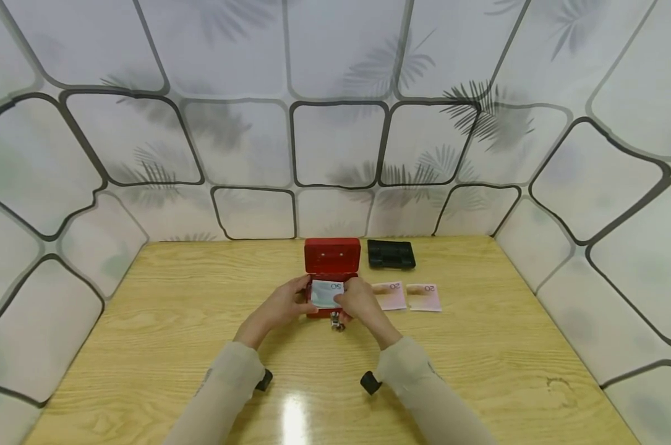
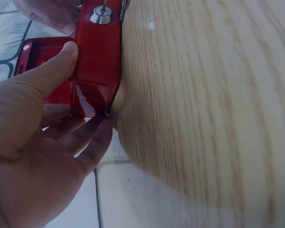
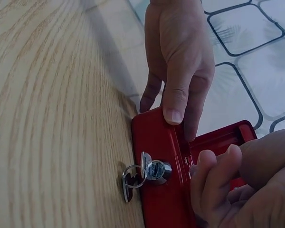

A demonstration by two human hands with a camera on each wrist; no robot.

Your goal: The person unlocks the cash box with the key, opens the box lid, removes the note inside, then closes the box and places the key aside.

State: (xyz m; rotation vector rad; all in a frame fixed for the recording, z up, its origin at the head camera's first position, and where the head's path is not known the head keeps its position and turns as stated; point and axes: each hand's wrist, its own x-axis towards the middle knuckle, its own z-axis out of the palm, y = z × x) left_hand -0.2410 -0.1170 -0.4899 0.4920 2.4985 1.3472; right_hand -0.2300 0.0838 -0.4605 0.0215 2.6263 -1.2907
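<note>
two hands (image 1: 279,306) (image 1: 363,303) clamped: left on open red box (image 3: 156,140), right on 50 banknote (image 1: 324,295); keys (image 3: 127,188) at lock (image 3: 166,172).

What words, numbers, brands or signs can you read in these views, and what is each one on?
"50": on the bluish note over the red box.
"20": on the pink note nearer the box.
"20": on the pink note farther right.
Too small or blurred to read: dark marks on the left sleeve and right sleeve.
No brand name is legible.
</note>
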